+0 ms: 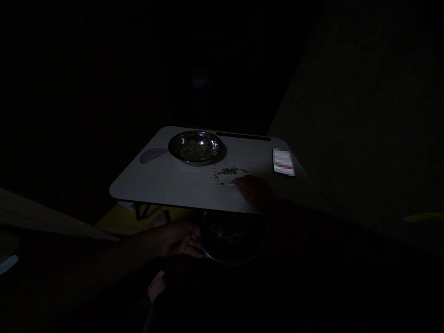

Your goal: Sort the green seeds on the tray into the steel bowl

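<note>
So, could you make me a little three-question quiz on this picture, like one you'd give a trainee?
1. True or false: the left hand is inside the shiny bowl on the table.
2. What shape is the flat piece beside the shiny bowl? A) square B) half-round C) star
3. What does the right hand hold near the loose green bits?

Key:
1. False; it holds the edge of a darker bowl at the near side of the table.
2. B.
3. A thin, pale thing; the picture is too dark to name it.
</note>
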`<state>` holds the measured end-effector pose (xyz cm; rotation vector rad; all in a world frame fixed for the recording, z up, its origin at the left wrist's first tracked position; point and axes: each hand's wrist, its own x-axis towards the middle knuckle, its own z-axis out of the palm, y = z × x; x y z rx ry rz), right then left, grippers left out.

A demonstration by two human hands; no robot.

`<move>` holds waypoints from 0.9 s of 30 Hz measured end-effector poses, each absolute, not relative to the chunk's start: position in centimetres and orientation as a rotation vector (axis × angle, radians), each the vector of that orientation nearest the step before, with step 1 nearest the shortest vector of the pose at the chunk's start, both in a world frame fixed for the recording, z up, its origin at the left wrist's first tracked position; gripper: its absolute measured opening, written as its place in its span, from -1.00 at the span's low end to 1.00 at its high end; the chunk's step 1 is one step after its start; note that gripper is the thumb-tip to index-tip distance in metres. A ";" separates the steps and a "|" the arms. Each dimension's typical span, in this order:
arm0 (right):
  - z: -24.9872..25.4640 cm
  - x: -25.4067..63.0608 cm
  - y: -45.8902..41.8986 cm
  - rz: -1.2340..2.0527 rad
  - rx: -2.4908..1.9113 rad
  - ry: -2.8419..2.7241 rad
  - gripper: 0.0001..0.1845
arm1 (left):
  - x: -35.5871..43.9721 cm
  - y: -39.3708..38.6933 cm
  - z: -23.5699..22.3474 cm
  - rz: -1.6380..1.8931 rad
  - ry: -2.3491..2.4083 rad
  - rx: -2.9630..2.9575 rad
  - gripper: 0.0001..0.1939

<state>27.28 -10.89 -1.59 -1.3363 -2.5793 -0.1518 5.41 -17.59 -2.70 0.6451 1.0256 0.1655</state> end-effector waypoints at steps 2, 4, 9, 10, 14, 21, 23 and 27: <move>-1.6 27.2 -11.2 -0.150 -1.316 -2.621 -0.69 | 5.4 -17.6 -2.6 0.164 1.019 0.646 -0.83; -1.5 27.1 -11.6 -0.127 -1.298 -2.660 -0.68 | 5.5 -17.6 -2.6 0.155 1.019 0.649 -0.81; -1.1 26.5 -13.5 -0.021 -1.175 -2.698 -0.69 | 5.6 -17.6 -2.5 0.154 1.062 0.653 -0.85; -1.0 26.4 -13.9 0.005 -1.131 -2.703 -0.69 | 5.6 -17.6 -2.5 0.159 1.066 0.655 -0.87; -0.5 25.7 -15.6 0.112 -1.017 -2.743 -0.74 | 5.5 -17.6 -2.6 0.166 1.064 0.643 -0.90; -0.3 25.9 -16.2 0.149 -1.011 -2.770 -0.74 | 5.5 -17.6 -2.6 0.183 1.050 0.627 -0.90; -0.5 26.1 -15.9 0.133 -1.027 -2.748 -0.72 | 5.5 -17.6 -2.6 0.183 1.051 0.623 -0.89; -0.6 26.3 -15.4 0.103 -1.075 -2.690 -0.68 | 5.5 -17.6 -2.6 0.178 1.069 0.636 -0.86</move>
